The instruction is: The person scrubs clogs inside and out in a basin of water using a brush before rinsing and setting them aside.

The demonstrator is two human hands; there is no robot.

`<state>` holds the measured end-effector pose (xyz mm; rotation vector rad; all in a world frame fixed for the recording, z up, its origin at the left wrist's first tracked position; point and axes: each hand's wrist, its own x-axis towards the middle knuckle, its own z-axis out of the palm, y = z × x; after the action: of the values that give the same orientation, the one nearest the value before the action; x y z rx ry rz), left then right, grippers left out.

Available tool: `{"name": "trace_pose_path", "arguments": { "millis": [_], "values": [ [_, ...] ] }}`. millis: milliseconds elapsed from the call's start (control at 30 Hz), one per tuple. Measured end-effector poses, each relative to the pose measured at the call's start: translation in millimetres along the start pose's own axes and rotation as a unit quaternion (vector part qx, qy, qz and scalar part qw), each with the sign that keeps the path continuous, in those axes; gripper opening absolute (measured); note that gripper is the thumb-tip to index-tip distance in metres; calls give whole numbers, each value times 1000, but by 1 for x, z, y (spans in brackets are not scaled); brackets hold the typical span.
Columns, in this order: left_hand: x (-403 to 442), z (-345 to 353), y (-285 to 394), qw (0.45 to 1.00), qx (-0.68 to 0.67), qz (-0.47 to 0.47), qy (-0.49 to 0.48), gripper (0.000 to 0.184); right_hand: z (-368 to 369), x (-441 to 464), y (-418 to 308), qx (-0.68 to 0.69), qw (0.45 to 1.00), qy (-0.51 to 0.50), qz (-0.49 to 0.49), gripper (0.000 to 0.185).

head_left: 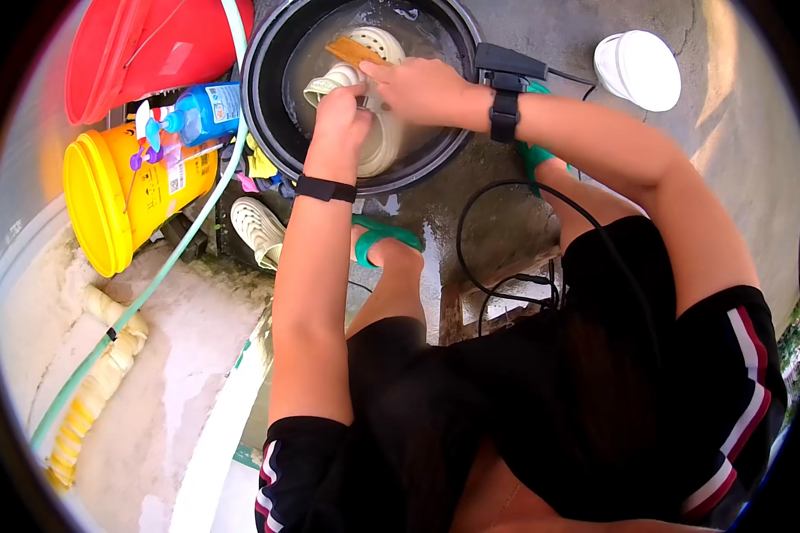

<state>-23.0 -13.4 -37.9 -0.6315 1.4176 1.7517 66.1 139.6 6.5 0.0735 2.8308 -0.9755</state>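
Observation:
A black basin (251, 84) of cloudy water stands in front of me. Inside it is a cream clog (380, 147) with holes in its upper; whether a second one lies there I cannot tell. My left hand (342, 120) is closed on the clog near its strap. My right hand (418, 89) grips a brush with a wooden back (356, 51), held against the clog; its bristles are hidden. Outside the basin, another cream clog (258, 229) rests on the ground, left of my foot.
Left of the basin are a red bucket (142, 53), a tilted yellow bucket (98, 204) and a blue spray bottle (209, 111). A pale green hose (178, 253) runs past them. A white bucket (640, 71) stands at right. A black cable (460, 235) loops near my legs.

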Motion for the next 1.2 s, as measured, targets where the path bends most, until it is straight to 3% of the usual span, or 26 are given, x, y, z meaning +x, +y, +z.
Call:
{"name": "trace_pose_path", "arguments": {
  "millis": [100, 167, 267, 300, 333, 367, 433, 533, 567, 600, 733, 767, 833, 900, 1033, 1100, 1200],
  "values": [
    [-1, -2, 8, 998, -25, -20, 50, 30, -11, -22, -2, -17, 1000, 20, -15, 45],
    [7, -12, 9, 999, -49, 15, -2, 30, -15, -8, 17, -80, 995, 52, 2, 44],
    [-35, 0, 14, 973, 206, 88, 49, 50, -15, 6, 35, -107, 990, 85, 31, 46],
    [-37, -1, 8, 943, 308, 118, 38, 60, -15, 8, 39, -124, 988, 86, 42, 47],
    [-26, -6, 0, 874, 463, 130, 74, 70, -12, 6, 38, -117, 988, 71, 74, 50],
    [-17, -13, -13, 752, 626, 167, 120, 67, -11, 9, 41, -85, 991, 71, 79, 50],
    [-21, -4, -12, 662, 725, 149, 118, 55, -6, 6, 43, -17, 994, 58, 94, 49],
    [-10, -14, -2, 900, 431, 61, 32, 37, -24, -8, 46, 53, 990, 103, 82, 47],
    [-15, -10, 1, 957, 288, 33, 27, 25, -33, -14, 40, 62, 989, 112, 78, 47],
    [-16, -9, 5, 979, 201, 19, 5, 27, -42, -26, 28, 94, 988, 89, 79, 46],
    [-8, -5, 11, 997, -72, -5, -15, 34, -35, -80, -10, 111, 992, 56, -11, 48],
    [0, -9, 7, 996, -92, -2, -17, 34, -31, -88, -16, 97, 995, 23, -29, 51],
    [20, -18, -3, 991, -133, 4, -22, 34, -16, -71, -8, 11, 997, 51, -56, 52],
    [9, -7, -1, 992, -119, 26, -5, 36, 0, -28, 15, -47, 991, 104, -71, 51],
    [-1, -3, 21, 990, -139, 19, 22, 38, -7, -32, -6, 34, 993, 98, -64, 49],
    [8, -20, 26, 987, -157, 2, 33, 38, -21, -71, -26, 95, 992, 19, -79, 51],
    [17, -31, 12, 995, -96, 9, 31, 40, -8, -58, -14, 42, 995, 36, -78, 50]
  ]
}}
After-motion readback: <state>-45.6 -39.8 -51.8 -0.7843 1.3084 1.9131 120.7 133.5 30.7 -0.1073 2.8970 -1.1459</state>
